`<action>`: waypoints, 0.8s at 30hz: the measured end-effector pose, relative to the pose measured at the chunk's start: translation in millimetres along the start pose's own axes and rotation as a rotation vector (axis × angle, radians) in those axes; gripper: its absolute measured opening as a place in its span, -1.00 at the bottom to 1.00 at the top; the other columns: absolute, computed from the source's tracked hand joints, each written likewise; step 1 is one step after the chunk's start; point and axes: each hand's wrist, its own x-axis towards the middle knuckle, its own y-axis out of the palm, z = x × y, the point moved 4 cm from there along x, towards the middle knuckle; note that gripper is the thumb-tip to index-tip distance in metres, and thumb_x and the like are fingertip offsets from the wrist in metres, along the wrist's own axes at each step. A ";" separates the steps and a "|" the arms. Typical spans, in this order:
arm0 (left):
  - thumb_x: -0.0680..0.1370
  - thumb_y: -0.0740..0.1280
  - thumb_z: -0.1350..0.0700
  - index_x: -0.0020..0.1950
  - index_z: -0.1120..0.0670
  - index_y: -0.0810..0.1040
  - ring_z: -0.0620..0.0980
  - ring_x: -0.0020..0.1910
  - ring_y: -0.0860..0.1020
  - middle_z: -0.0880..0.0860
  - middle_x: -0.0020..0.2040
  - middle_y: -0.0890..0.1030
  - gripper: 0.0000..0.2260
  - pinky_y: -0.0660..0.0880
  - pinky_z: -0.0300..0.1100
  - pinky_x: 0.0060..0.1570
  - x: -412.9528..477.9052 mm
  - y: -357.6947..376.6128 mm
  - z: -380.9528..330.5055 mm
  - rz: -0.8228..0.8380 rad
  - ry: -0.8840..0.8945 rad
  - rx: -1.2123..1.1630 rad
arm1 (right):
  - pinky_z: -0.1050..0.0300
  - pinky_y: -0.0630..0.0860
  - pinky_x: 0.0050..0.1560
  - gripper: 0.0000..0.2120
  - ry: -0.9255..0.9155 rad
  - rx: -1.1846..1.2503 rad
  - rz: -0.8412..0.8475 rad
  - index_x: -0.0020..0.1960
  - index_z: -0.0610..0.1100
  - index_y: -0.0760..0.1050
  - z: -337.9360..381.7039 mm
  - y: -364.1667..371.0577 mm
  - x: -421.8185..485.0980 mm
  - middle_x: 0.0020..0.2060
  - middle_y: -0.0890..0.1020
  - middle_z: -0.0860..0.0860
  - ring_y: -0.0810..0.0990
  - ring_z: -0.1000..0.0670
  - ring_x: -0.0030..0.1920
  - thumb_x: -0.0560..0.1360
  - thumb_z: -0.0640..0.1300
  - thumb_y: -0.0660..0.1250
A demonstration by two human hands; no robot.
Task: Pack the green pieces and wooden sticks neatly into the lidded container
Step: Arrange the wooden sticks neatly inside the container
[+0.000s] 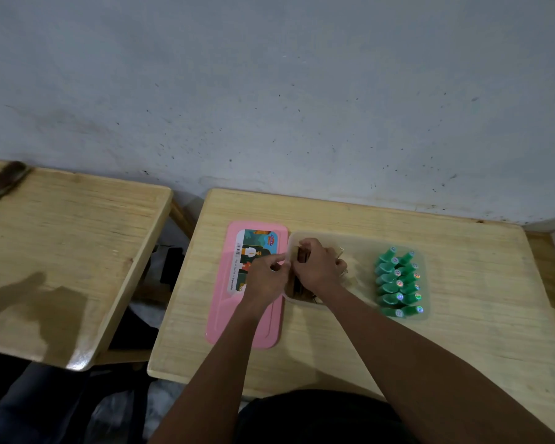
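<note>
A clear plastic container (359, 243) sits on the wooden desk (462, 315). Several green pieces (398, 282) with shiny stickers lie in two neat rows at its right end. Brown wooden sticks (302, 291) fill its left end, mostly hidden under my hands. My right hand (318, 265) is inside the container, fingers closed on the sticks. My left hand (268, 277) pinches at the container's left rim, over the pink lid (225, 299), which lies flat on the desk left of the container. I cannot tell whether the left fingers hold a stick or the rim.
A second wooden desk (68, 251) stands to the left across a gap, with a brush (4, 184) at its far left corner. A grey wall (269, 91) runs right behind both desks. Dark bags lie on the floor in the gap.
</note>
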 end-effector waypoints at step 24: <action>0.57 0.30 0.13 0.28 0.12 0.53 -0.11 -0.20 0.54 -0.01 -0.14 0.57 -0.71 0.41 -0.39 -0.30 -3.2 0.8 -1.9 -0.019 0.022 0.017 | -0.09 0.07 0.23 -0.64 -0.320 -0.336 0.137 0.22 0.19 0.47 -8.4 -21.2 -4.7 -0.01 0.69 0.15 0.51 0.02 0.19 0.42 0.06 0.38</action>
